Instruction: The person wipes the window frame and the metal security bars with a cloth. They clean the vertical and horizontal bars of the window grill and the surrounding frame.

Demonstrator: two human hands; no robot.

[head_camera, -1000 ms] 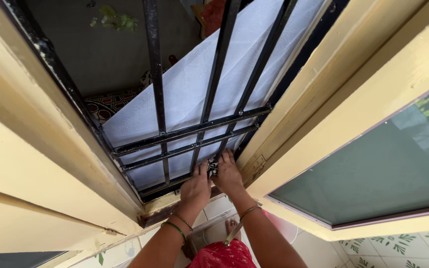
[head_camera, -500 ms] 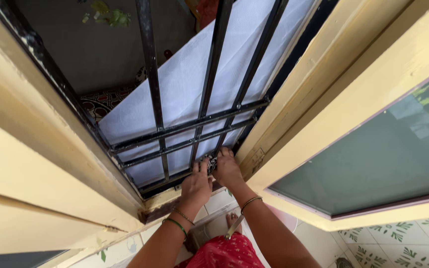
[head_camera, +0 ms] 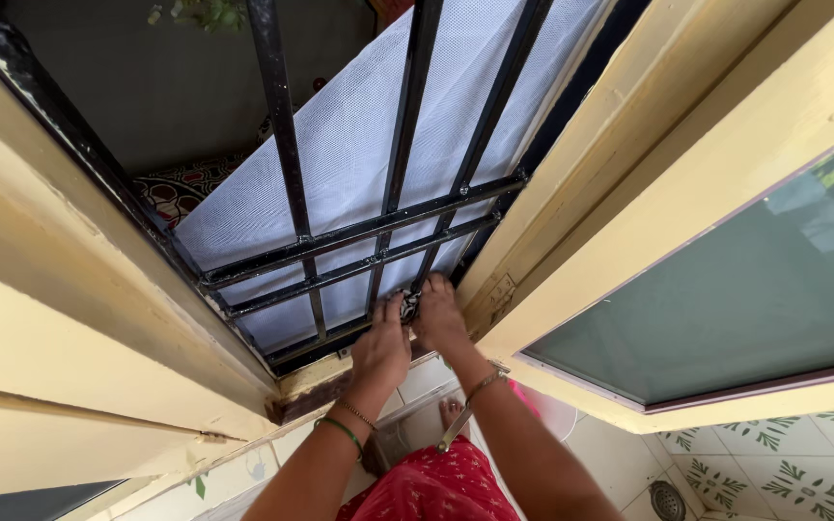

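At the bottom of the black window grille [head_camera: 359, 236], both hands pinch a small black-and-white patterned cloth [head_camera: 410, 307] against a lower bar: left hand [head_camera: 383, 349] just left of the cloth, right hand [head_camera: 438, 318] just right of it, fingers of both clenched on it. Behind the grille sits a white mesh screen [head_camera: 359, 145]. Risk, as I judge it: a loose pinch lets the cloth slip through the bars and drop inside, or knuckles scrape on the yellow frame [head_camera: 571, 183] right of the grille.
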